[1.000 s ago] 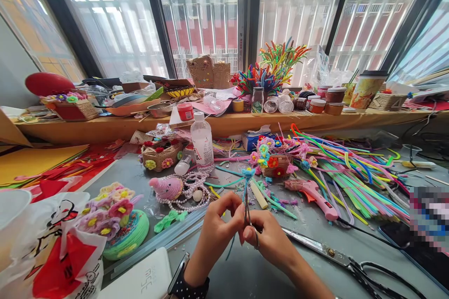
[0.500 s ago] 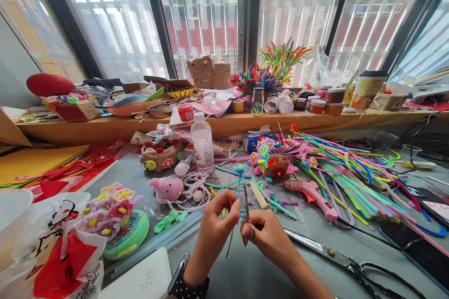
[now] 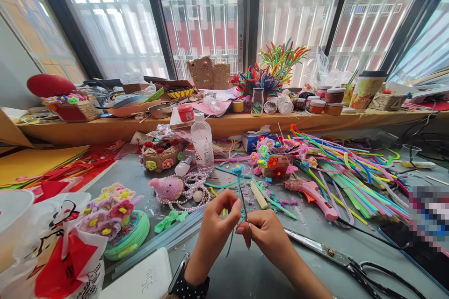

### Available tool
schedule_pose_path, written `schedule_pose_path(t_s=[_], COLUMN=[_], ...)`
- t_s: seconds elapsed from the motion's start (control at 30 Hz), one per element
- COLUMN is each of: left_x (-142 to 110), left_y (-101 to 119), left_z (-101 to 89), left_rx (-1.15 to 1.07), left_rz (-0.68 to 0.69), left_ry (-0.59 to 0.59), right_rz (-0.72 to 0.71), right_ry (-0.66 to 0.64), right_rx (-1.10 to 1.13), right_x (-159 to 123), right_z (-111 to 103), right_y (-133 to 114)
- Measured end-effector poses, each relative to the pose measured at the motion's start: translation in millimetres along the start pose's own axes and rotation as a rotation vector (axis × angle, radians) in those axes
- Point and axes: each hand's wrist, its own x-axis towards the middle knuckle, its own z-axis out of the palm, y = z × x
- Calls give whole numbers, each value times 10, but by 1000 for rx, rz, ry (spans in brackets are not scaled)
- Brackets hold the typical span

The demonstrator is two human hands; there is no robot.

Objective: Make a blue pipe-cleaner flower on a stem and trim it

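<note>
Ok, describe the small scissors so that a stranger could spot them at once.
Start at the grey table and come to its near middle. There the right hand holds the small scissors, slim blades pointing away from the wearer, beside a blue strand in the left hand. The large black-handled scissors lie on the table to the right; these are much smaller, and held.

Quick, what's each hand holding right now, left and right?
Left hand: closed, pinching a blue fuzzy-topped stem.
Right hand: closed, holding small scissors.
</note>
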Motion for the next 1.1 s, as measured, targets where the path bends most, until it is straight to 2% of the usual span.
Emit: schedule_pose_path(t_s=[0.27,0.4,0.57,0.87,1.1], left_x=[1,-2,0,7,-2], left_y=[-1,-10,-2,-4,-34], left_z=[-3,5,23,20,12], left_rx=[5,25,45,30,-59], left_rz=[-2,1,7,14,-6], left_ry=[16,-11,-81,-48,-77], right_rz=[-25,-53,-67,-41,-30], right_ry=[-62,-112,-58,56,67], right_rx=[65,120,97,28,45], right_x=[-13,-30,-22,-2,-4], right_z=[1,-6,-5,-3,1], right_y=[33,0,19,-18,22])
